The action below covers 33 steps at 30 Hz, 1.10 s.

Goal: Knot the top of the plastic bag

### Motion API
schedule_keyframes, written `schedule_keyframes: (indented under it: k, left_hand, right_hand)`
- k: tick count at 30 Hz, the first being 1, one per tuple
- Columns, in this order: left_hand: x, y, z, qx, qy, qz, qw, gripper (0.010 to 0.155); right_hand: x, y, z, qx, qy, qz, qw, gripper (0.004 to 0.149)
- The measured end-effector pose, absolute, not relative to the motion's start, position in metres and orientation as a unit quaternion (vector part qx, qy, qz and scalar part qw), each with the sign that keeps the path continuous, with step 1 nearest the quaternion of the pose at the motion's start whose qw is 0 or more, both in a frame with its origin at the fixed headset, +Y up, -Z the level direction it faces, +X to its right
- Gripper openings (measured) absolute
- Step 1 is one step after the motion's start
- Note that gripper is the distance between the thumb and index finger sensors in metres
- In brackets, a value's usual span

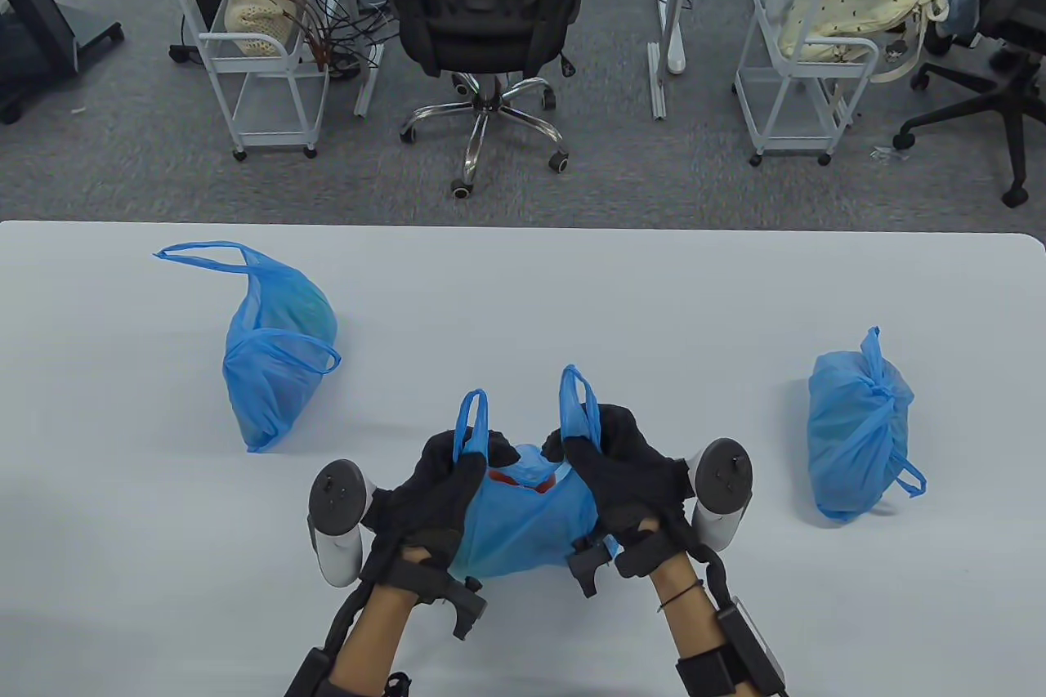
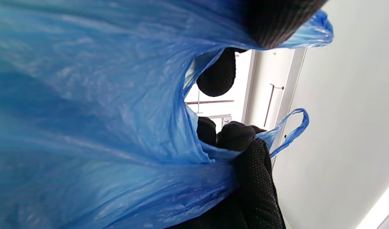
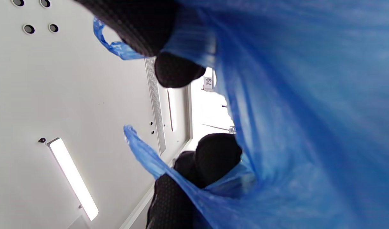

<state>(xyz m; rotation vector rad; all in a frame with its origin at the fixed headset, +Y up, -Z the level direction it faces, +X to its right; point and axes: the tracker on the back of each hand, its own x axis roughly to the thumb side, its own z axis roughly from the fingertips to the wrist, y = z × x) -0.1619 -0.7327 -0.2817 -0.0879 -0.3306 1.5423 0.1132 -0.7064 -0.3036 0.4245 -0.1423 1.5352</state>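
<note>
A blue plastic bag [image 1: 523, 521] with something red inside sits on the white table [image 1: 572, 305] near the front edge, between my hands. My left hand [image 1: 445, 468] grips the bag's left handle loop [image 1: 472, 419], which sticks up above the fingers. My right hand [image 1: 605, 452] grips the right handle loop [image 1: 576, 399]. The bag's mouth is open between the hands. In the left wrist view the bag [image 2: 86, 127] fills the frame with gloved fingers [image 2: 254, 28] on it. The right wrist view shows the bag [image 3: 309, 127] and gloved fingers [image 3: 140, 22] the same way.
An untied blue bag [image 1: 278, 358] lies on the table at the left with its handles loose. A knotted blue bag [image 1: 858, 435] lies at the right. Beyond the far edge stand an office chair [image 1: 482, 19] and two white carts [image 1: 253, 51].
</note>
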Motion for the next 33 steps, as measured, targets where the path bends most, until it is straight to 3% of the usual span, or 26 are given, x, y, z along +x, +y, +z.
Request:
schedule_keyframes:
  k: [8,17,26,29,33]
  left_hand:
    - [-0.157,-0.733,-0.283,-0.036,-0.146,0.660,0.736,0.040]
    - [-0.149,-0.730,-0.282,-0.038,-0.179,0.609,0.772,0.049]
    - [-0.140,-0.728,-0.279,-0.067,-0.219,0.578,0.783,0.082]
    - [-0.139,-0.729,-0.277,-0.065,-0.204,0.591,0.777,0.080]
    - [-0.146,-0.732,-0.276,-0.025,-0.129,0.605,0.785,0.054]
  right_hand:
    - [0.098,-0.697,-0.297,0.257,-0.075,0.760,0.592,0.040]
    - [0.086,-0.693,-0.285,0.277,-0.148,0.813,0.491,0.038]
    - [0.070,-0.694,-0.272,0.302,-0.231,0.871,0.311,0.038]
    - [0.062,-0.693,-0.266,0.308,-0.251,0.878,0.266,0.037]
    - [0.055,-0.692,-0.262,0.316,-0.253,0.885,0.228,0.037]
